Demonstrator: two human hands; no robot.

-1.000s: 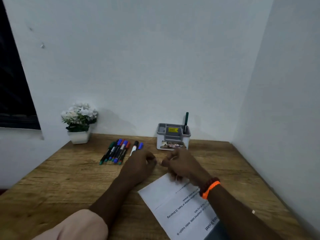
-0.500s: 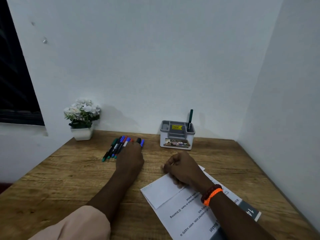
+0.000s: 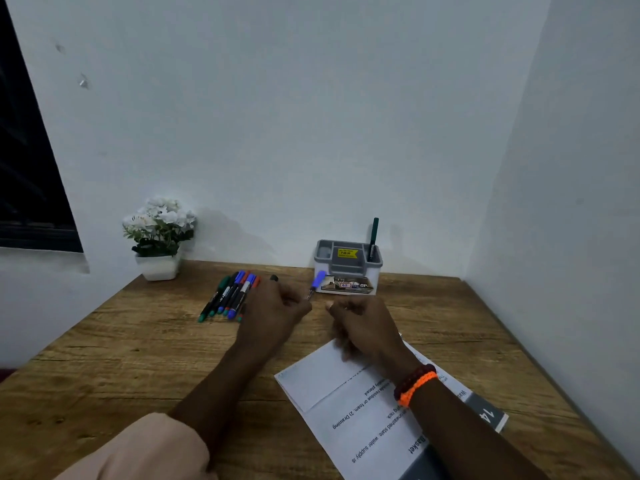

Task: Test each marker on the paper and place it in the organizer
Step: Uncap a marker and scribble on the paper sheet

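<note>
My left hand (image 3: 273, 313) grips a blue-capped marker (image 3: 318, 280), its cap pointing up and away in front of the organizer. My right hand (image 3: 363, 327) is curled into a fist on the top edge of the printed paper (image 3: 346, 403), and I see nothing in it. Its knuckles sit close to the left hand. Several markers (image 3: 230, 296) lie in a row left of the left hand, and a black one (image 3: 273, 278) peeks out behind its fingers. The grey-and-white organizer (image 3: 348, 271) stands by the back wall with a green marker (image 3: 374, 237) upright in its right compartment.
A white pot of white flowers (image 3: 159, 233) stands at the back left of the wooden desk (image 3: 121, 358). Walls close off the back and the right side. A dark window frame (image 3: 27, 188) is at the far left.
My left hand reached over the row of markers, then came back towards the right with a blue-capped marker in it. My right hand stayed curled on the paper.
</note>
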